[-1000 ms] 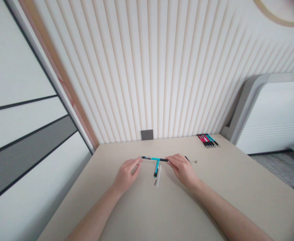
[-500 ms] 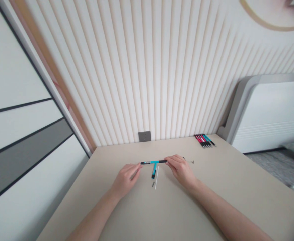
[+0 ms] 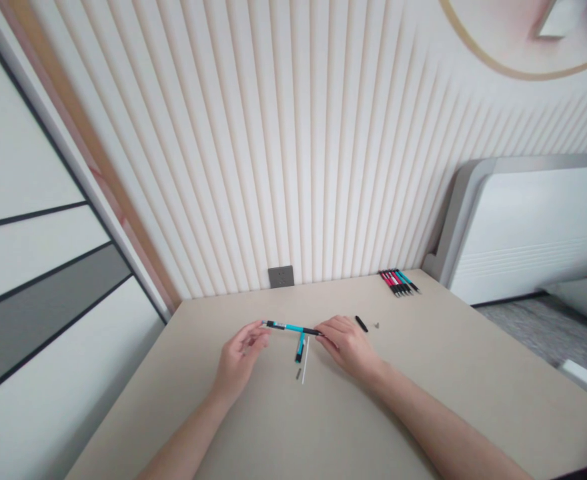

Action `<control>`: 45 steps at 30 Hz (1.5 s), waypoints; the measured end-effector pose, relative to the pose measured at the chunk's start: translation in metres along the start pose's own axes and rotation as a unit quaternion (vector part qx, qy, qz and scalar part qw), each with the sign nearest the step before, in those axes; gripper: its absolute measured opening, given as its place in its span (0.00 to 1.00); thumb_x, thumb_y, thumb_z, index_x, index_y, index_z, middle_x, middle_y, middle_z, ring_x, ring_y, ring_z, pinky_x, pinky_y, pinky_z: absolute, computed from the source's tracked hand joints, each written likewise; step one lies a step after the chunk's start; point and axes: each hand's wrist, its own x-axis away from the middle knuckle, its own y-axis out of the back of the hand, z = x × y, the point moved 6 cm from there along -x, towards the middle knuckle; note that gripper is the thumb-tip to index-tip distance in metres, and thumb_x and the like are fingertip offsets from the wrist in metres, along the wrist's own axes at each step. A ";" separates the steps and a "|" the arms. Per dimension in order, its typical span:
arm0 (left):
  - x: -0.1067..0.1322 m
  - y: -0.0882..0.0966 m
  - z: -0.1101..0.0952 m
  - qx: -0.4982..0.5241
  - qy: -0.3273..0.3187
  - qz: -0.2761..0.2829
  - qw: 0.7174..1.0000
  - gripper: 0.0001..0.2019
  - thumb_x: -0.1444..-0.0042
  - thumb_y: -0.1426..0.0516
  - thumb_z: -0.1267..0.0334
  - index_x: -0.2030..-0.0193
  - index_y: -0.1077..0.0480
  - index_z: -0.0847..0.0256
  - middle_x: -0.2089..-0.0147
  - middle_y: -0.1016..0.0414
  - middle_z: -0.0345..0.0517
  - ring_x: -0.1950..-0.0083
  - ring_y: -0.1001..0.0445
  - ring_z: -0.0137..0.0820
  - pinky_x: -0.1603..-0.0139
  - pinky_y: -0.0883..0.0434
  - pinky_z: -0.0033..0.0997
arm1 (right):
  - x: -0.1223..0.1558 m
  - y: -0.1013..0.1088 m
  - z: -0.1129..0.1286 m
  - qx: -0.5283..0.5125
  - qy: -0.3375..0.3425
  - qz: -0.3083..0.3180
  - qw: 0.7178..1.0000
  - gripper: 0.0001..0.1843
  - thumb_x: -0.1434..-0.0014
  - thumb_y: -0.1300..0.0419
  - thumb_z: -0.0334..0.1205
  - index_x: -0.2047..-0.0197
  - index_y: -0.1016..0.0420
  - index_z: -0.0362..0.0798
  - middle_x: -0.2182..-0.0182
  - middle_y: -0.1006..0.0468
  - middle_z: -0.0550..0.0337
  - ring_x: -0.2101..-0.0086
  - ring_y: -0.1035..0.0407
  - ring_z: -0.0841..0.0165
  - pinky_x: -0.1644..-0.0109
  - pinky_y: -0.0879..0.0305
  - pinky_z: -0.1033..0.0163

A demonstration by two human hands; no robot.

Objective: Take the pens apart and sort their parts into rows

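A blue and black pen [image 3: 293, 328] is held nearly level above the table, its right end pinched in the fingers of my right hand [image 3: 346, 343]. My left hand [image 3: 241, 353] is at the pen's other end, thumb and fingers apart, one fingertip at or very near the tip. Below the pen lie a blue and black pen barrel [image 3: 300, 349], a thin white refill [image 3: 305, 363] and a small grey spring-like piece [image 3: 298, 374]. Beyond my right hand rest a black grip piece [image 3: 361, 324] and a tiny metallic pen tip [image 3: 376, 325].
Several red, black and blue pens [image 3: 398, 283] lie side by side at the back right of the beige table [image 3: 273, 427]. A ribbed wall with a dark socket [image 3: 281, 276] stands behind. To the right is a bed headboard [image 3: 533, 233], to the left a cabinet [image 3: 48, 373].
My left fingers have loosened from the pen's left end and spread apart. The pen now tilts slightly, its left end higher. The black grip piece shows more fully beyond my right hand.
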 end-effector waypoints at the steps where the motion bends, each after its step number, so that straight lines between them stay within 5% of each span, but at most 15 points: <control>1: 0.000 -0.002 0.001 0.029 0.021 0.001 0.999 0.17 0.43 0.41 0.54 0.52 0.30 0.63 0.61 0.20 0.48 0.63 0.22 0.34 0.60 0.24 0.33 | 0.000 -0.001 0.001 -0.001 0.002 0.002 1.000 0.11 0.32 0.48 0.40 0.54 0.25 0.50 0.63 0.21 0.53 0.62 0.29 0.63 0.57 0.36 0.57; 6: 0.000 -0.007 0.004 0.094 0.072 -0.006 0.993 0.14 0.44 0.40 0.55 0.58 0.30 0.63 0.67 0.22 0.45 0.68 0.24 0.30 0.67 0.27 0.28 | -0.001 -0.006 0.009 -0.013 0.009 0.029 0.999 0.11 0.33 0.48 0.39 0.53 0.26 0.50 0.62 0.21 0.54 0.61 0.29 0.63 0.55 0.36 0.58; 12: 0.000 -0.007 0.006 0.090 0.056 -0.005 0.994 0.14 0.43 0.41 0.55 0.56 0.31 0.62 0.68 0.24 0.43 0.68 0.26 0.30 0.67 0.28 0.27 | 0.001 -0.011 0.014 0.012 0.018 0.054 0.998 0.12 0.33 0.48 0.39 0.51 0.27 0.49 0.64 0.22 0.53 0.62 0.30 0.63 0.56 0.38 0.58; 19: -0.003 0.002 0.006 -0.129 -0.042 0.020 0.991 0.14 0.39 0.46 0.53 0.54 0.30 0.59 0.62 0.22 0.46 0.60 0.24 0.36 0.55 0.29 0.36 | -0.002 -0.002 -0.005 0.096 -0.022 0.018 0.995 0.11 0.33 0.48 0.37 0.55 0.25 0.50 0.62 0.24 0.53 0.62 0.32 0.64 0.57 0.38 0.59; 22: -0.005 0.004 0.004 -0.217 -0.107 0.048 0.969 0.13 0.37 0.48 0.53 0.61 0.28 0.58 0.63 0.22 0.46 0.59 0.24 0.36 0.54 0.30 0.35 | -0.001 0.009 -0.031 0.110 -0.066 -0.019 0.992 0.12 0.32 0.49 0.38 0.53 0.25 0.50 0.62 0.24 0.54 0.61 0.32 0.63 0.55 0.38 0.59; 29: -0.006 0.006 0.006 -0.254 -0.108 0.052 0.960 0.18 0.33 0.53 0.55 0.70 0.31 0.59 0.70 0.26 0.43 0.65 0.26 0.33 0.60 0.33 0.31 | 0.028 0.064 -0.140 0.147 -0.257 -0.142 0.945 0.19 0.33 0.53 0.45 0.55 0.23 0.46 0.61 0.24 0.51 0.61 0.30 0.62 0.55 0.36 0.59; 37: -0.004 -0.002 0.008 -0.263 -0.121 0.079 0.954 0.17 0.34 0.53 0.57 0.72 0.32 0.59 0.72 0.28 0.42 0.67 0.28 0.32 0.60 0.35 0.31 | 0.135 0.126 -0.267 0.296 -0.506 -0.030 0.810 0.24 0.35 0.56 0.46 0.55 0.20 0.46 0.56 0.23 0.45 0.58 0.28 0.57 0.57 0.36 0.58; 40: -0.006 -0.002 0.010 -0.263 -0.114 0.082 0.955 0.18 0.33 0.54 0.56 0.72 0.33 0.59 0.72 0.28 0.42 0.66 0.28 0.32 0.60 0.35 0.31 | 0.150 0.131 -0.288 0.311 -0.524 0.007 0.793 0.25 0.35 0.56 0.48 0.53 0.20 0.47 0.55 0.23 0.44 0.56 0.28 0.53 0.58 0.35 0.55; 45: -0.006 -0.003 0.012 -0.266 -0.108 0.087 0.954 0.19 0.33 0.54 0.56 0.73 0.33 0.59 0.72 0.28 0.41 0.67 0.28 0.32 0.60 0.35 0.30 | 0.134 0.119 -0.308 0.298 -0.525 0.017 0.797 0.25 0.36 0.56 0.49 0.55 0.19 0.50 0.56 0.22 0.46 0.56 0.28 0.52 0.56 0.34 0.54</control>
